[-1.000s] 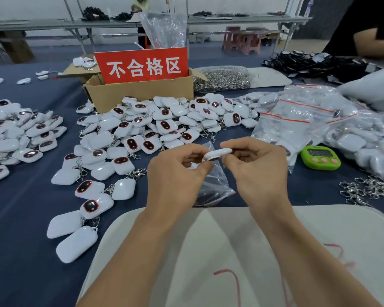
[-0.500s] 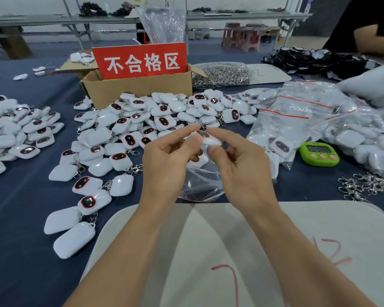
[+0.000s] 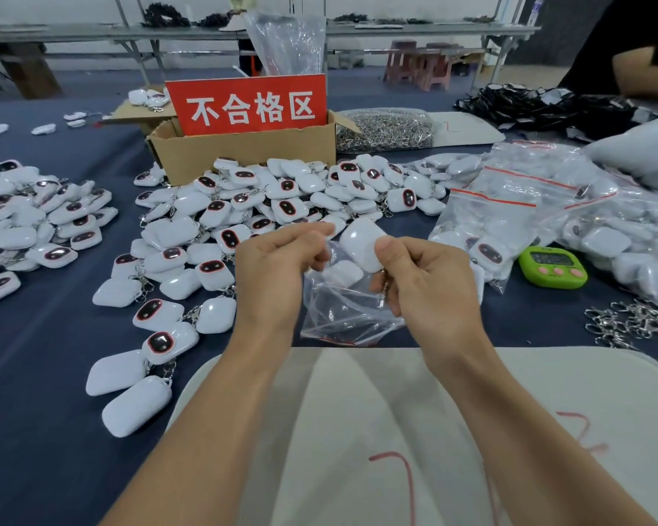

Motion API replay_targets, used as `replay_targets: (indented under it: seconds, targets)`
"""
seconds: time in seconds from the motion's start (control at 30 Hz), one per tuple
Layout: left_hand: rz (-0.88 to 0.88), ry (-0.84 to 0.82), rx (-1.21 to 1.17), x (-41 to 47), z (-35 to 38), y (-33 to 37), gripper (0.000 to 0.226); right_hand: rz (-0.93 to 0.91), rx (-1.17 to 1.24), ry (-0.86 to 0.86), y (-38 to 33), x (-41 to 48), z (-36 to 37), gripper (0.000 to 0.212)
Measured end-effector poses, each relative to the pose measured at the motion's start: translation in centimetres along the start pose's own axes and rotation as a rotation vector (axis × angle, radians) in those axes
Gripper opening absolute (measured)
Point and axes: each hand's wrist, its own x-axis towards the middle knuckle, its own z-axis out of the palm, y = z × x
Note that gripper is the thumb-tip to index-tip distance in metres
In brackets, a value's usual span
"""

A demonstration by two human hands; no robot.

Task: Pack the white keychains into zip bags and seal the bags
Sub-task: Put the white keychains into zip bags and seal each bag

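Since half a second ago the hands have come apart, and the white rounded plastic keychain (image 3: 359, 242) now shows its plain back. Right of the heap of loose white keychains (image 3: 190, 237) on the dark blue tablecloth (image 3: 35, 354), the left hand (image 3: 278, 271) pinches with curled fingers the upper edge of the clear plastic zip bag (image 3: 342, 311), which hangs between the hands. The right hand (image 3: 430, 282) grips the keychain with thumb and curled fingers just above the bag, left of the green digital timer (image 3: 551, 265).
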Motion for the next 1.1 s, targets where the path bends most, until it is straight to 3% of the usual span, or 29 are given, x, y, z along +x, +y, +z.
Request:
replay_targets:
  seconds: [0.1,0.23,0.3,0.37,0.47,0.53,0.67,0.77,0.83,0.93,1.03,1.1]
  targets:
    - [-0.077,-0.161,0.110,0.7,-1.9,0.2,0.035,0.070,0.013,0.111,0.1,0.3,-0.7,0.035]
    - [-0.057,-0.658,0.511,-0.3,-1.6,-0.1,0.047,0.102,0.064,0.203,-0.2,0.6,-1.5,0.039]
    - [-0.055,-0.745,0.673,-0.5,-1.4,-0.8,0.056,0.119,0.109,0.195,-0.4,0.6,-1.6,0.043]
    - [0.003,-0.563,0.750,-0.4,-1.3,-1.2,0.043,0.138,0.150,0.162,-0.6,0.5,-1.7,0.045]
    - [-0.012,-0.175,0.560,-0.5,-0.6,-1.6,0.017,0.114,0.121,0.064,-0.9,0.3,-1.7,0.041]
    - [0.020,-0.035,0.463,-0.6,0.1,-1.6,0.014,0.062,0.007,0.014,-1.0,0.0,-1.5,0.037]
    - [0.060,-0.077,0.283,-0.8,1.0,-1.3,0.022,-0.070,-0.320,0.026,-0.1,-0.6,-0.3,0.032]
    - [0.127,-0.147,0.227,-1.3,1.9,-1.1,0.025,-0.121,-0.443,0.057,0.4,-0.8,0.6,0.038]
    - [0.184,-0.159,0.226,-1.8,2.5,-1.1,0.024,-0.110,-0.488,0.095,0.3,-0.7,0.8,0.029]
    - [0.213,-0.142,0.293,-2.4,2.8,-1.1,0.028,0.049,-0.296,0.147,0.6,-0.3,0.6,0.043]
    - [0.234,-0.096,0.408,-2.7,2.8,-1.1,0.028,0.354,0.131,0.032,-0.2,0.1,0.1,0.053]
    - [0.248,-0.086,0.450,-2.8,2.6,-1.1,0.024,0.448,0.280,-0.028,-0.6,0.1,0.1,0.053]
